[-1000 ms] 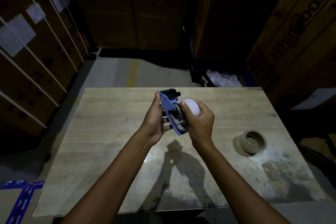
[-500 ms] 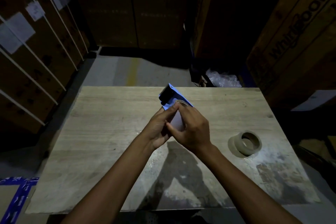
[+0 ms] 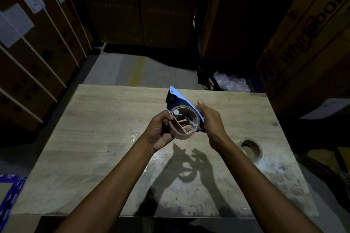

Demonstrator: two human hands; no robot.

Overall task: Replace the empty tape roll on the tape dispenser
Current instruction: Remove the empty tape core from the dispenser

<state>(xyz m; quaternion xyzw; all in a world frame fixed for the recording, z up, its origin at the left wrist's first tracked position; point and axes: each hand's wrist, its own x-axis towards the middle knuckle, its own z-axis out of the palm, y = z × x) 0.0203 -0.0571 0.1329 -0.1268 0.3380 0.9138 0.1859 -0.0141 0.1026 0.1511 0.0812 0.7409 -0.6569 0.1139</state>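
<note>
1. I'm seeing the tape dispenser being held up in the air over the middle of the tabletop, between both hands, blue side plate facing away toward the far edge.
2. The tape roll is sitting on the dispenser's hub, open core facing the camera, hub spokes showing inside.
3. Left hand is curling around the roll's left side, thumb pressing on the rim near the hub; fingers half closed, gripping.
4. Right hand is cupping the dispenser's right edge, fingers mostly hidden behind the plate, thumb tip sticking up; closed on it.
5. A second roll is lying flat near the right edge of the tabletop, well apart from the hands.
6. I'm reading "Whirlpool" on the cardboard box at right.
</note>
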